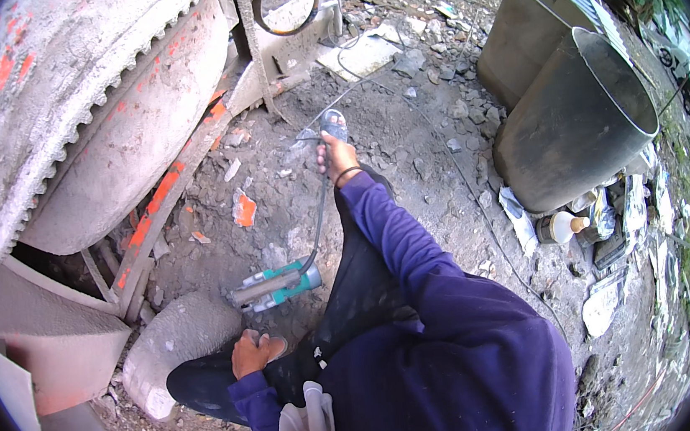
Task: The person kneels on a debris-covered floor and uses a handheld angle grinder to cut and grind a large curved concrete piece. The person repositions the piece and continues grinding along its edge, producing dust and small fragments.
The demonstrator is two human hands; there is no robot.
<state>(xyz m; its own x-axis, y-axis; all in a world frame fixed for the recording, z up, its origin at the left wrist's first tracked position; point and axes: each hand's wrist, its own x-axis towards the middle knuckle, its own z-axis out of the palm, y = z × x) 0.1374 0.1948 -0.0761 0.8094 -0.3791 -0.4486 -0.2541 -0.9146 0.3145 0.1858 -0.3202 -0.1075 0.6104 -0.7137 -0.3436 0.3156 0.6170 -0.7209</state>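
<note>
Head view, dusty teal and grey power tool (282, 285), right hand (338, 156) closed on its cord (320, 225), left hand (250, 352), grip unclear

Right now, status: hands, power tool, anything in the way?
Right hand on the cord; left hand by the bent leg. Power tool lying on the ground. Rounded grey mass close beside it.
</note>
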